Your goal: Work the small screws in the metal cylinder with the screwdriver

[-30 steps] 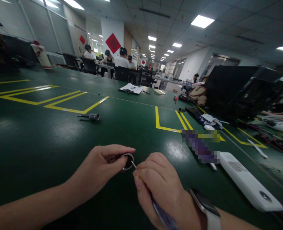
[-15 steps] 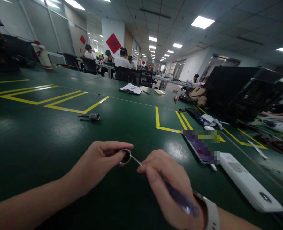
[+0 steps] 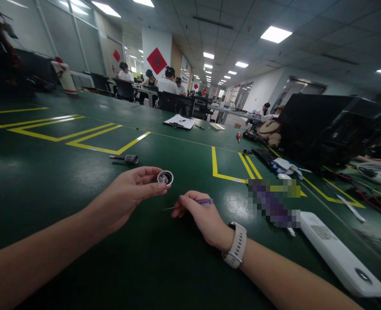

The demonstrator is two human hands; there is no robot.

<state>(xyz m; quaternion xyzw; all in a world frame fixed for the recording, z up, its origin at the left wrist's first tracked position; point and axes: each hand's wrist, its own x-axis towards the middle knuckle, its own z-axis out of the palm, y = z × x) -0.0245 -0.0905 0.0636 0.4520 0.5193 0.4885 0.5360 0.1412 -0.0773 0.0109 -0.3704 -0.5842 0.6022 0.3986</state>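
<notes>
My left hand (image 3: 130, 189) pinches a small round metal cap (image 3: 165, 178) between thumb and fingers, its hollow side with small inner parts turned toward me. Closed around a screwdriver (image 3: 205, 202) with a see-through purple handle, my right hand (image 3: 201, 215) sits lower and to the right. The thin shaft points left, below the cap and apart from it. A tiny thing shows at the tip; I cannot tell if it is a screw. Beyond my left hand, a grey metal cylinder with a thin stem (image 3: 130, 159) lies on the green table (image 3: 119, 267).
On the right lie a phone (image 3: 271, 204), partly blurred out, and a white power bank (image 3: 339, 252). A clipboard with paper (image 3: 179, 121) is farther back. A black case (image 3: 326, 125) and cables (image 3: 377, 170) stand at the right. People sit at desks behind.
My left hand has raised the cap and tipped its opening toward me. The screwdriver has come out of the cap; my right hand has turned it so its shaft points left.
</notes>
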